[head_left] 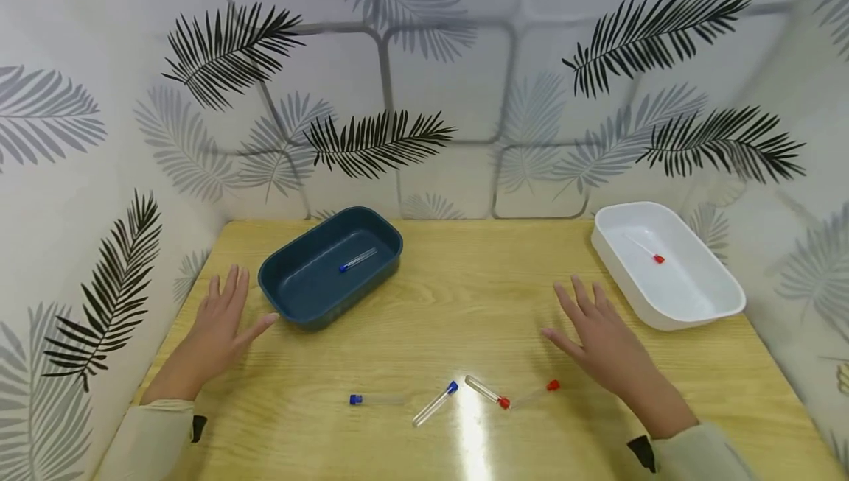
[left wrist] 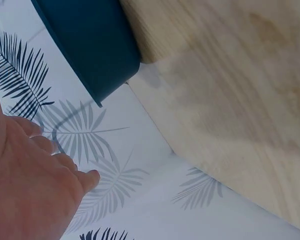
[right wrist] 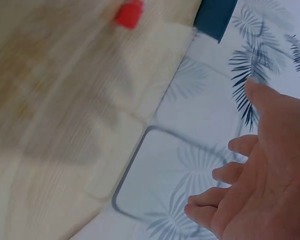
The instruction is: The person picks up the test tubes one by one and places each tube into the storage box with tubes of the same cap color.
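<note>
My left hand (head_left: 215, 334), fingers spread and holding nothing, is beside the near left end of a dark blue tray (head_left: 292, 264). Inside that tray lies a clear tube with a blue cap (head_left: 343, 268). My right hand (head_left: 606, 345) is also spread and bare, left of a white tray (head_left: 703, 282) that contains a red-capped tube (head_left: 658, 258). Between the hands, nearer the front, lie two blue-capped tubes, one level (head_left: 378, 399) and one slanted (head_left: 434, 404). Two red-capped tubes lie right of them, one (head_left: 486, 390) beside the other's red cap (head_left: 553, 385).
The wooden table (head_left: 464, 297) backs onto a white wall (head_left: 451, 83) patterned with grey and black leaves, which also encloses the left and right sides. A bright glare streak (head_left: 472, 444) crosses the tabletop near the front.
</note>
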A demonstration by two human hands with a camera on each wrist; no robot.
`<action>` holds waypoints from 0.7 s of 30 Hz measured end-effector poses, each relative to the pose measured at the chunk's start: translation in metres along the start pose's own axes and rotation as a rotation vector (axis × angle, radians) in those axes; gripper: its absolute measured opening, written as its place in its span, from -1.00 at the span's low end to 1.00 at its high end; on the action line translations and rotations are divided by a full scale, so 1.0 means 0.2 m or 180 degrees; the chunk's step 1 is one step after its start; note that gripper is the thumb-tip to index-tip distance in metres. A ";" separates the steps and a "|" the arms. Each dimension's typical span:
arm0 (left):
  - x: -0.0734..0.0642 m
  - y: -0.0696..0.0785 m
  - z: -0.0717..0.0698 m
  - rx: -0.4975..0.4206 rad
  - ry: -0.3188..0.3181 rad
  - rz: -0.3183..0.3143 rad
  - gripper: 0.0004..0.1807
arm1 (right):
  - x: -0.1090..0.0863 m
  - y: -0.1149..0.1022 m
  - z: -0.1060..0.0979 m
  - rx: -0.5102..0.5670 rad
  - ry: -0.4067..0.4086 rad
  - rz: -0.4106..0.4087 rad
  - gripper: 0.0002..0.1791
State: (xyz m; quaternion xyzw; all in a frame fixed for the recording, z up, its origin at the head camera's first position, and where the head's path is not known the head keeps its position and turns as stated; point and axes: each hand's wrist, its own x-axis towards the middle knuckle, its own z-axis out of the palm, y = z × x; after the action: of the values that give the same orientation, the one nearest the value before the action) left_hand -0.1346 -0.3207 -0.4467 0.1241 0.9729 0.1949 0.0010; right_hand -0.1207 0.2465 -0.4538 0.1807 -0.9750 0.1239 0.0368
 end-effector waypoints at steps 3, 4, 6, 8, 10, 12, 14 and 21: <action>0.04 0.00 -0.02 0.0042 0.0008 0.0028 -0.03 | 0.05 -0.07 0.01 -0.0028 -0.0064 -0.0041 -0.17; 0.06 -0.01 -0.03 0.0047 0.0010 0.0033 -0.03 | 0.07 -0.10 0.01 -0.0054 -0.0091 -0.0064 -0.18; 0.08 -0.01 -0.04 0.0038 0.0006 0.0045 -0.03 | 0.10 -0.16 0.02 -0.0072 -0.0117 -0.0124 -0.20; 0.10 -0.01 -0.05 0.0020 -0.0015 0.0054 -0.03 | 0.13 -0.22 0.03 -0.0062 -0.0142 -0.0191 -0.22; 0.13 0.00 -0.05 -0.0025 -0.0080 0.0028 -0.02 | 0.15 -0.28 0.03 -0.0031 -0.0170 -0.0263 -0.23; 0.15 0.00 -0.06 -0.0044 -0.0151 0.0017 -0.01 | 0.18 -0.34 0.03 0.0029 -0.0195 -0.0335 -0.24; 0.19 0.00 -0.05 -0.0025 -0.0215 0.0037 -0.01 | 0.19 -0.40 0.03 0.0065 -0.0208 -0.0415 -0.25; 0.32 0.00 -0.06 0.0124 -0.0329 0.0212 0.00 | 0.25 -0.58 0.05 -0.0070 -0.0209 -0.0759 -0.28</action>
State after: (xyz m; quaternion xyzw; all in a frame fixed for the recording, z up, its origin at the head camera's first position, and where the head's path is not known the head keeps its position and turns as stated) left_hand -0.1964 -0.3098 -0.4328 0.1663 0.9705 0.1692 0.0423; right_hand -0.1260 0.1227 -0.4318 0.2989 -0.9486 0.1019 0.0213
